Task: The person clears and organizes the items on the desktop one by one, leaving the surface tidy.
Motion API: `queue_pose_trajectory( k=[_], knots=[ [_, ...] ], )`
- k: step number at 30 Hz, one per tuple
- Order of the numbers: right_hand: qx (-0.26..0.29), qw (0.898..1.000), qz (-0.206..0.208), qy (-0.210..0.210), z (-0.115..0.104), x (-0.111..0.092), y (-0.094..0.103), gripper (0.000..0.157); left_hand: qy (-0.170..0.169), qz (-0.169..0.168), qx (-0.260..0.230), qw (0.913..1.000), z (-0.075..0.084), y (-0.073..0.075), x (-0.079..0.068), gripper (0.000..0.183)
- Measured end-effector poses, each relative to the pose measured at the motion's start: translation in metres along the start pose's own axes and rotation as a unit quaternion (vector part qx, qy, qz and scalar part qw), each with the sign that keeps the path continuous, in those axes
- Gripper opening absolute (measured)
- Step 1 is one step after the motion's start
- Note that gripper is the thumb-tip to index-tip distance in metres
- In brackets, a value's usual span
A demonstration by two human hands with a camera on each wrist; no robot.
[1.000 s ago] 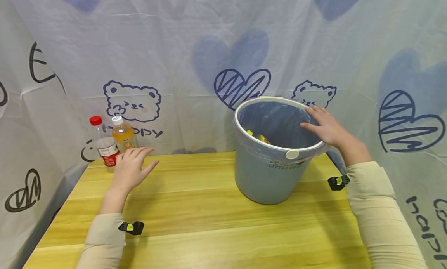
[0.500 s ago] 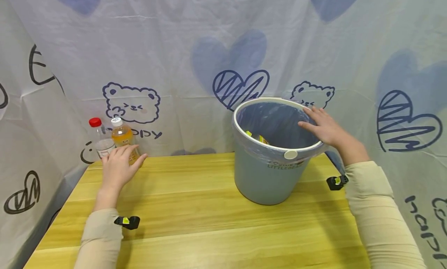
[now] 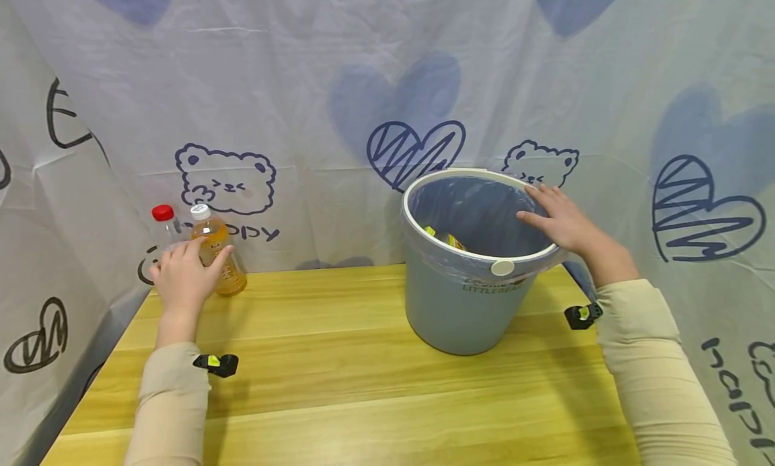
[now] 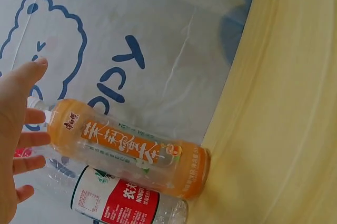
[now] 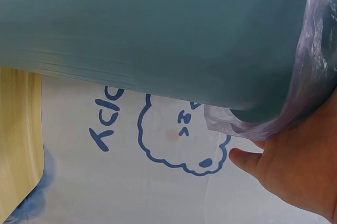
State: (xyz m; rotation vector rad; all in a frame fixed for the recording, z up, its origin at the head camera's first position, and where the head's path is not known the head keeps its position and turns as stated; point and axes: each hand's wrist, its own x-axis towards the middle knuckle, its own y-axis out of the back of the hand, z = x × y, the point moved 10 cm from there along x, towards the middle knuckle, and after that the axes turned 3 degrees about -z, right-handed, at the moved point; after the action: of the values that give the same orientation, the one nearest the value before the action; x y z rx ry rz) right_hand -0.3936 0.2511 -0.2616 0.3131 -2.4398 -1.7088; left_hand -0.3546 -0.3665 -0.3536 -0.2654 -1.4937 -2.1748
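Note:
At the table's back left corner stands a white-capped bottle with an orange label, upright; the left wrist view shows this orange bottle up close. Beside it is a clear bottle with a red cap, mostly behind my left hand. That hand's fingers are spread near the bottles' necks; contact is not clear. My right hand rests on the rim of a grey-blue trash can, fingers extended over the edge. Its plastic liner shows beside the right hand in the right wrist view.
Inside the trash can lies something with yellow packaging. The wooden table extends in front of the can and bottles. A white printed cloth hangs close behind them and along both sides.
My left hand has moved left, from in front of the orange bottle to in front of the red-capped one, uncovering more of the orange bottle. The right hand stays on the rim.

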Motion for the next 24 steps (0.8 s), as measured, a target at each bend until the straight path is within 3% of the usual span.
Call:
queue_pose_trajectory(
  k=[12,24],
  knots=[
    [0.002,1.000,0.004,-0.002,0.000,0.001,-0.001,0.076,0.065,0.013,0.021,0.9976,-0.017,0.001,0.016,0.080],
    [0.007,1.000,0.006,-0.002,-0.001,-0.001,0.000,0.076,0.101,-0.031,0.016,0.9943,-0.019,-0.010,0.031,0.092]
  ],
)
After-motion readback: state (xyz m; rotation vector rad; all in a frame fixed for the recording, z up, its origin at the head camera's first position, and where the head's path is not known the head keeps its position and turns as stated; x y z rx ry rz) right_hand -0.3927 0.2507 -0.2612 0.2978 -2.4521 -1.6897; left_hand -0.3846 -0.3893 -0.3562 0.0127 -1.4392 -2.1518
